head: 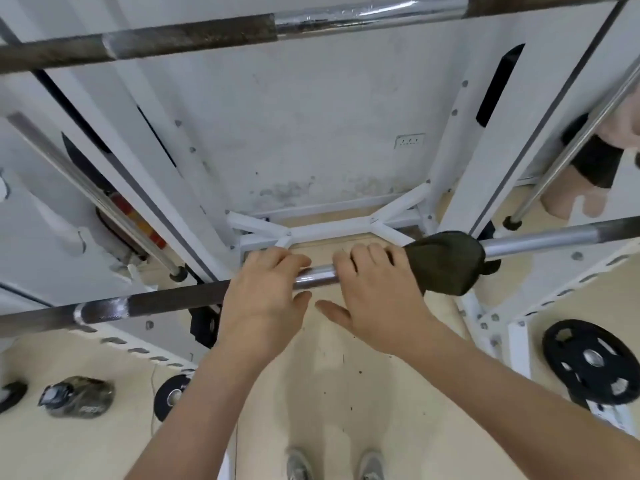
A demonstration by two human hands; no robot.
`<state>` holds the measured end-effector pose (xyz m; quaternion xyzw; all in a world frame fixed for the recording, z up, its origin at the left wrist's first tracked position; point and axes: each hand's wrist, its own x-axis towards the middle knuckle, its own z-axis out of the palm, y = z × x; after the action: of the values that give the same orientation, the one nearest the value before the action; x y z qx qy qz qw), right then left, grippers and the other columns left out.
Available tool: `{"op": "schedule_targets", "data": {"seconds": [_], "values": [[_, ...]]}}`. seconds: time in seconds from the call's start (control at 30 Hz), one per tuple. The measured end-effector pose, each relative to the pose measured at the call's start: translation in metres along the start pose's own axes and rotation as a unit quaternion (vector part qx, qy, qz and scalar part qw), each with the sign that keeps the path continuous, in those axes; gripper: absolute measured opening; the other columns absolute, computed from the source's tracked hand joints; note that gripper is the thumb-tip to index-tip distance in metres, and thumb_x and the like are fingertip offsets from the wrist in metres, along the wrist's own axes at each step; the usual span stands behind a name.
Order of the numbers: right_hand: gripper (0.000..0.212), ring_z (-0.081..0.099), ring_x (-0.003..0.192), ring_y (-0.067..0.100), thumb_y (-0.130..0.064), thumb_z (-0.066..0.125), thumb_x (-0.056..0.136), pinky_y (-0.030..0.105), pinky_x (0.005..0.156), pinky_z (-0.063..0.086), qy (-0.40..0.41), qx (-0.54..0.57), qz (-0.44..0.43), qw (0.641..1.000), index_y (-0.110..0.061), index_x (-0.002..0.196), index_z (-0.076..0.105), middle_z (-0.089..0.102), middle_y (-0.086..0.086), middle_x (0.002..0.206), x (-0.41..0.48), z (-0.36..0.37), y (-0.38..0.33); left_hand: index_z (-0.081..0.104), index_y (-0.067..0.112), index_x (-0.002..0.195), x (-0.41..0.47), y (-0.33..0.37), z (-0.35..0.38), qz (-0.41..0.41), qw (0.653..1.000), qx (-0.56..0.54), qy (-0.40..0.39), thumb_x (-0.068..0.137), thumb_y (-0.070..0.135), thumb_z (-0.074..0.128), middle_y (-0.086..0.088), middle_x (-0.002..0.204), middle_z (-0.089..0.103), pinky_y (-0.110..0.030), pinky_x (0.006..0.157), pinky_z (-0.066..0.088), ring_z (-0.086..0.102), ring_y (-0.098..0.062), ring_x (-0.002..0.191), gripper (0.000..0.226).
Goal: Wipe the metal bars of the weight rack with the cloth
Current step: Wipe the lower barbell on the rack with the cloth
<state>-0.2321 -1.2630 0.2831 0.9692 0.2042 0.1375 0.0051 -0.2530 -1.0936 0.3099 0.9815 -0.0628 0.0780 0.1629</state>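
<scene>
A long metal barbell [317, 274] lies across the white weight rack [460, 157] at waist height, shiny in the middle and dark and knurled towards the left. My left hand [266, 292] rests over the bar with its fingers curled on top. Just to its right, my right hand [374, 289] lies on the bar with its fingers over the near edge of a dark olive cloth [450, 263], which is draped over the bar. A second bar [194, 34] runs overhead at the top of the view.
Slanted chrome guide rods stand at the left [93, 195] and right [575, 143]. Black weight plates lie on the pale floor at the right [592, 362] and lower left [171, 396]. A dark bag [78, 396] sits at the left. Another person's legs [571, 188] stand at the far right.
</scene>
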Motion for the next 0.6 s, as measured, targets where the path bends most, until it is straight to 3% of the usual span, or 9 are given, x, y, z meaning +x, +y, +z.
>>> {"op": "schedule_targets", "data": {"seconds": [0.07, 0.17, 0.27, 0.37, 0.43, 0.53, 0.6], "values": [[0.027, 0.055, 0.078, 0.025, -0.033, 0.059, 0.08, 0.04, 0.073, 0.041, 0.008, 0.007, -0.037, 0.999, -0.013, 0.099, 0.058, 0.059, 0.006, 0.085, 0.012, 0.004, -0.033, 0.061, 0.03, 0.105, 0.007, -0.003, -0.004, -0.044, 0.999, -0.002, -0.019, 0.077, 0.022, 0.072, 0.011, 0.098, 0.061, -0.028, 0.071, 0.045, 0.054, -0.016, 0.096, 0.031], [0.019, 0.057, 0.066, 0.022, -0.015, 0.046, 0.078, 0.032, 0.059, 0.037, 0.039, 0.051, -0.076, 0.995, -0.011, 0.09, 0.06, 0.06, 0.005, 0.078, 0.028, 0.006, -0.047, 0.058, 0.027, 0.087, 0.013, -0.011, -0.01, -0.068, 0.996, -0.038, -0.029, 0.071, 0.02, 0.076, 0.011, 0.079, 0.058, -0.017, 0.056, 0.032, 0.054, -0.015, 0.076, 0.025], [0.009, 0.058, 0.065, 0.021, -0.024, 0.063, 0.08, 0.031, 0.06, 0.036, 0.011, 0.051, -0.056, 0.997, -0.017, 0.084, 0.059, 0.058, 0.002, 0.079, 0.02, 0.001, -0.016, 0.063, 0.027, 0.092, 0.007, -0.013, -0.01, -0.04, 0.998, -0.047, -0.023, 0.075, 0.033, 0.079, 0.012, 0.081, 0.056, -0.02, 0.058, 0.03, 0.05, -0.012, 0.078, 0.024], [0.028, 0.053, 0.064, 0.02, -0.045, 0.068, 0.076, 0.035, 0.074, 0.041, -0.04, -0.027, 0.051, 0.998, -0.025, 0.072, 0.049, 0.054, -0.004, 0.066, 0.006, 0.0, 0.046, 0.064, 0.025, 0.096, 0.003, -0.012, -0.005, 0.001, 1.0, 0.011, -0.005, 0.086, 0.037, 0.068, 0.01, 0.082, 0.054, -0.027, 0.066, 0.03, 0.049, -0.015, 0.085, 0.017], [0.031, 0.039, 0.053, 0.017, -0.04, 0.072, 0.074, 0.03, 0.064, 0.033, -0.052, -0.045, 0.086, 0.994, -0.024, 0.066, 0.046, 0.042, -0.006, 0.056, 0.006, -0.004, 0.062, 0.062, 0.023, 0.089, 0.004, -0.013, -0.005, 0.021, 0.999, 0.024, -0.018, 0.089, 0.038, 0.064, 0.009, 0.077, 0.055, -0.03, 0.064, 0.033, 0.05, -0.018, 0.082, 0.015], [0.019, 0.041, 0.057, 0.018, -0.034, 0.06, 0.086, 0.03, 0.061, 0.032, -0.092, 0.0, 0.035, 0.995, -0.022, 0.076, 0.049, 0.046, -0.005, 0.064, 0.027, -0.011, 0.007, 0.058, 0.022, 0.078, 0.011, -0.019, -0.008, 0.029, 0.999, 0.004, -0.038, 0.088, 0.031, 0.065, 0.005, 0.072, 0.06, -0.032, 0.06, 0.037, 0.054, -0.02, 0.074, 0.016], [0.018, 0.04, 0.06, 0.019, -0.032, 0.056, 0.088, 0.032, 0.064, 0.032, -0.111, 0.066, 0.021, 0.991, -0.021, 0.079, 0.045, 0.046, -0.005, 0.068, 0.04, -0.009, -0.04, 0.053, 0.024, 0.073, 0.012, -0.023, -0.006, 0.015, 0.998, -0.026, -0.05, 0.087, 0.022, 0.065, 0.005, 0.075, 0.061, -0.031, 0.062, 0.037, 0.055, -0.02, 0.08, 0.018]]}}
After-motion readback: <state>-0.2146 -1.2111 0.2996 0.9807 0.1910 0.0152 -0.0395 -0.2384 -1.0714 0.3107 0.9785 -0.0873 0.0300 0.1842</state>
